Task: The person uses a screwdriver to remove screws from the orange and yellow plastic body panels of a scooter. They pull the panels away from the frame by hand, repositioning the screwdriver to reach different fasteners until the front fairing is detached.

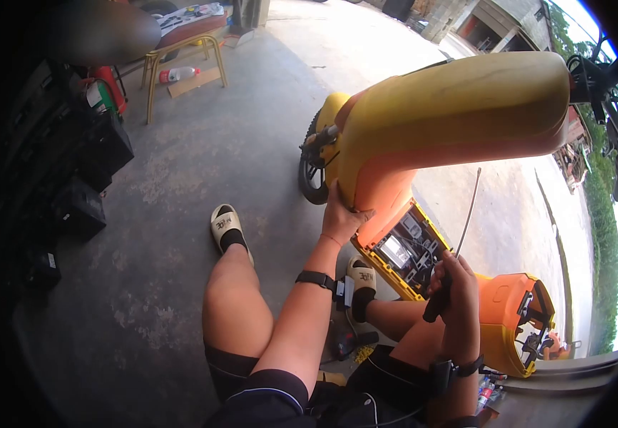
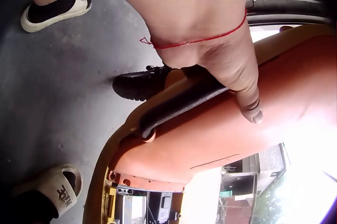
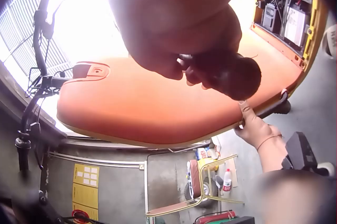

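An orange and yellow scooter body [image 1: 458, 114] stands tilted before me, its lower compartment [image 1: 407, 246] uncovered and showing wiring and a silver box. At the body's lower edge, my left hand [image 1: 342, 217] grips it. In the left wrist view the thumb [image 2: 251, 109] lies on the orange panel beside a black bar [image 2: 181, 109]; the other fingers are hidden behind the edge. My right hand [image 1: 460, 285] holds a screwdriver [image 1: 471, 207] by its dark handle, with the long shaft pointing up, away from the panel. In the right wrist view the handle's end [image 3: 246, 79] overlaps the orange panel.
A detached orange and yellow cover [image 1: 498, 314] sits at the right by my leg. Black boxes [image 1: 80, 207] line the left side. Further back are a chair [image 1: 180, 50] and a plastic bottle [image 1: 179, 74]. Handlebars [image 3: 39, 82] rise at the body's far end.
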{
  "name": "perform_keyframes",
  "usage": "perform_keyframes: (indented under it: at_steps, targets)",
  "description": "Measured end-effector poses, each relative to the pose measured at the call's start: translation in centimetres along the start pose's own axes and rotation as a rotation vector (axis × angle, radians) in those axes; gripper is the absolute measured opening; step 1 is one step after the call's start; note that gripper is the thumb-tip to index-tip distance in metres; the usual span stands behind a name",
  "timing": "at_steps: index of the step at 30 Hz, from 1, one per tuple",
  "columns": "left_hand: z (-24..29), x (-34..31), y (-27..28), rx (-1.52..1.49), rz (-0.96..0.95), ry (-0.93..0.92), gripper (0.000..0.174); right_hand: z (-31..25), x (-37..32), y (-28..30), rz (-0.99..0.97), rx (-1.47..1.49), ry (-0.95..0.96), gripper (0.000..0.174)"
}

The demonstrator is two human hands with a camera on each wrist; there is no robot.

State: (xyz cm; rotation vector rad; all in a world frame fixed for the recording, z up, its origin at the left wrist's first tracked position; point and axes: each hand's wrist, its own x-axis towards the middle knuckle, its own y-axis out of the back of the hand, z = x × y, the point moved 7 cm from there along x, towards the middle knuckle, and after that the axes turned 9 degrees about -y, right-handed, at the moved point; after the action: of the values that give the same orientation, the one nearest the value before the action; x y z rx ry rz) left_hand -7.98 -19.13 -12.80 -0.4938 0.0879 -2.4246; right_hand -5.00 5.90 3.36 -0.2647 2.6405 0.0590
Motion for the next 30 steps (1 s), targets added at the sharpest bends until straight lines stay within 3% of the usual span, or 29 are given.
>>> perform_keyframes:
  at_steps: [2, 7, 8, 11, 12, 14, 15, 17, 18, 20, 22, 24, 26, 28, 30]
  targets:
    - [0.4, 0.2, 0.2, 0.04, -0.001, 0.007, 0.1, 0.8, 2.0, -1.5, 0.004, 0.133, -0.121, 0.016]
    - [0.8, 0.1, 0.1, 0.031, -0.023, 0.006, 0.103, 3.2, 8.7, -5.6, -0.066, 0.06, -0.222, 0.029]
    - [1.0, 0.2, 0.1, 0.034, -0.024, 0.003, 0.103, 3.4, 9.3, -6.4, -0.054, 0.002, -0.293, 0.045]
    - [1.1, 0.3, 0.0, 0.032, -0.035, -0.023, 0.103, 2.4, 11.4, -8.8, -0.041, -0.262, -0.062, 0.091]
    - [0.8, 0.4, -0.1, 0.025, -0.046, -0.019, 0.105, 2.6, 11.9, -9.1, -0.043, -0.253, -0.062, 0.091]
    - [-0.3, 0.6, -0.3, 0.027, -0.072, -0.014, 0.107, 2.5, 12.6, -9.3, -0.013, -0.349, -0.027, 0.116]
    - [-1.2, 0.7, -0.3, 0.043, -0.096, 0.016, 0.111, 2.4, 12.9, -9.2, -0.012, -0.333, -0.03, 0.116]
    - [-1.8, 0.9, -0.4, 0.071, -0.127, 0.045, 0.115, 2.0, 13.2, -9.2, -0.057, -0.375, -0.038, 0.132]
    - [-1.4, 1.3, -0.5, 0.087, -0.143, 0.013, 0.117, 2.2, 13.6, -9.1, -0.061, -0.363, -0.038, 0.132]
    - [-0.5, 2.0, -0.5, 0.114, -0.161, -0.026, 0.12, 0.8, 13.9, -9.5, -0.097, -0.333, 0.225, 0.133]
    - [0.9, 2.2, -0.6, 0.28, -0.199, -0.135, 0.119, 0.8, 14.3, -9.8, -0.138, -0.277, 0.221, 0.136]
    - [-0.7, 2.4, -0.6, 0.289, -0.234, -0.108, 0.113, 1.3, 15.0, -9.8, -0.173, -0.216, 0.21, 0.138]
    - [-1.3, 2.3, -0.8, 0.295, -0.271, -0.083, 0.106, 1.0, 15.4, -10.0, -0.115, -0.347, 0.331, 0.141]
    - [-1.7, 2.2, -0.7, 0.197, -0.265, 0.103, 0.1, 0.7, 14.6, -10.1, -0.045, -0.451, 0.343, 0.143]
    - [-1.0, 2.5, -0.7, 0.286, -0.255, -0.01, 0.097, 0.5, 14.3, -10.2, 0.018, -0.564, 0.353, 0.145]
